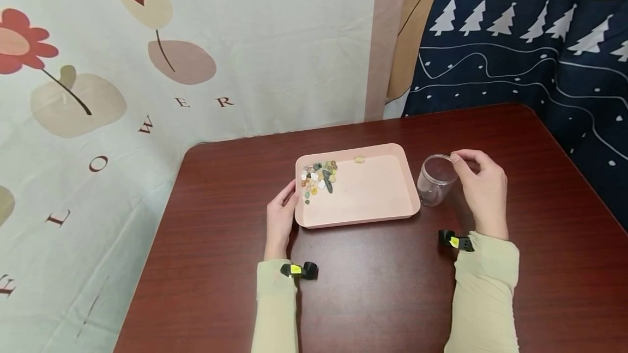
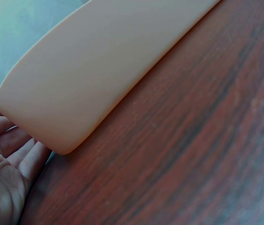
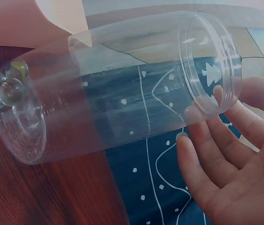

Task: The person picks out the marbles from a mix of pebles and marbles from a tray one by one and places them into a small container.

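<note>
A pink tray (image 1: 373,189) lies on the table, with a cluster of small mixed pebbles (image 1: 319,177) at its left end. One yellowish pebble (image 1: 360,159) sits apart near the far rim. My left hand (image 1: 281,219) holds the tray's left edge; in the left wrist view its fingers (image 2: 17,140) lie against the outer wall. To the tray's right is a clear plastic jar (image 3: 122,89), its mouth uncovered. My right hand (image 1: 483,192) grips the jar's rim between thumb and fingers. A few small round pieces (image 3: 13,84), one yellowish, show at the jar's bottom.
The dark red wooden table (image 1: 221,200) extends around the tray and jar. A pale flower-print cloth (image 1: 275,42) hangs behind it, and a navy cloth with white trees (image 1: 490,75) hangs at the right. Black bands (image 1: 306,270) are on both wrists.
</note>
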`<state>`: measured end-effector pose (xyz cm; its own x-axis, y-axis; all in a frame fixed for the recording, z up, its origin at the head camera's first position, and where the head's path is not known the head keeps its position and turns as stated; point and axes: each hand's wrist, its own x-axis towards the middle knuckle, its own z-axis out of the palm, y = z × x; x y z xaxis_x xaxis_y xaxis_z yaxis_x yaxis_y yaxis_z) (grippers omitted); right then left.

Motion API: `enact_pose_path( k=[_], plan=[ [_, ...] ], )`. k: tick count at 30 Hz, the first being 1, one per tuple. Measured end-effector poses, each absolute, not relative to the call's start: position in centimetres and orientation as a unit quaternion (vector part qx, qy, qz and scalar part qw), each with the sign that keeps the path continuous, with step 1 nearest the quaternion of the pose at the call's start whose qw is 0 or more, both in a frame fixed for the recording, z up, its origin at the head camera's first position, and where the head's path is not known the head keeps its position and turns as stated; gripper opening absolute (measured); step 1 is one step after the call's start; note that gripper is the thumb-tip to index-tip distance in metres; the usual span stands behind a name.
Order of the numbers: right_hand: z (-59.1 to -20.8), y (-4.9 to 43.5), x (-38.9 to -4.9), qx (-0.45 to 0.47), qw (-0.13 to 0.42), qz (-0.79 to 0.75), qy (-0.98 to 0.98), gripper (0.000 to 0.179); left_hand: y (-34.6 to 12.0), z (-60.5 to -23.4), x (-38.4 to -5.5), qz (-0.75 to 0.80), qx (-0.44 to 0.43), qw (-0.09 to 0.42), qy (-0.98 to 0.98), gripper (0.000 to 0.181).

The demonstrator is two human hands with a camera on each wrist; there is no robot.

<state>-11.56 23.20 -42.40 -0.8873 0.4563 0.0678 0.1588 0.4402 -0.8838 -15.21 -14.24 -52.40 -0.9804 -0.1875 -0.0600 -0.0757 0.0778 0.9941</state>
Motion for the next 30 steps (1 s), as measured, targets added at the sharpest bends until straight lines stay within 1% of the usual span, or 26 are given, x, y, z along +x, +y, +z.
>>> enact_pose_path(
  k=[12, 21, 30],
  plan=[
    [-41.8, 22.8, -11.3, -0.187, 0.176, 0.496, -0.829, 0.036, -14.3, -52.4, -15.1, -0.677, 0.083, 0.044, -0.730, 0.032],
    [-40.9, 22.6, -11.3, -0.188, 0.235, 0.504, -0.809, 0.027, -14.3, -52.4, -15.2, -0.676, 0.080, 0.042, -0.732, 0.032],
    [-40.3, 21.7, -11.3, -0.172, 0.257, 0.529, -0.790, 0.026, -14.3, -52.2, -15.1, -0.683, 0.083, 0.036, -0.725, 0.033]
  ],
)
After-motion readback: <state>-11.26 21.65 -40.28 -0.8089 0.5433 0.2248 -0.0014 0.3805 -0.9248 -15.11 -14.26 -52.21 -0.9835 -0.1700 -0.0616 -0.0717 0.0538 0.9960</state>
